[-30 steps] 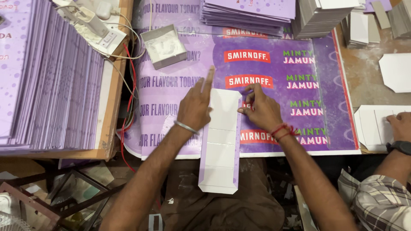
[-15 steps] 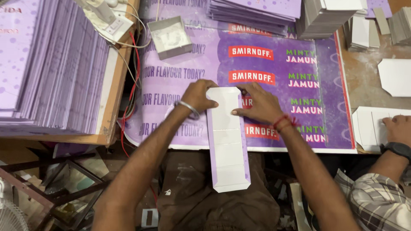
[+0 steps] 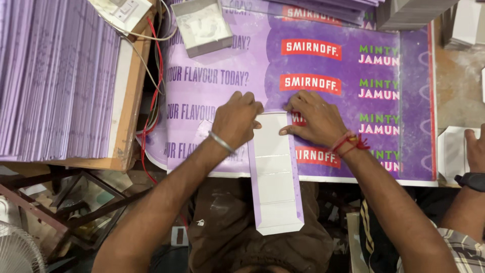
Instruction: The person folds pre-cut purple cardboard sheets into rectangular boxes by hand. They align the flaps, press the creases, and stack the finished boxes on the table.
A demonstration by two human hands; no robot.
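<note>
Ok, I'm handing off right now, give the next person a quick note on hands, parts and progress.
Left hand: fist pressing the top left edge of the white carton blank.
Right hand: flat, fingers on the blank's top right edge.
Blank lies printed side down on the purple printed sheet, its lower end hanging past the table edge toward the lap.
Done: side strips look folded in.
Left: top end under the hands, state hidden.
Stack of purple blanks waits at left.

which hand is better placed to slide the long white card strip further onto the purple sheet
Probably the right hand: its fingers lie flat on the card strip, while the left hand only presses its edge.
</note>
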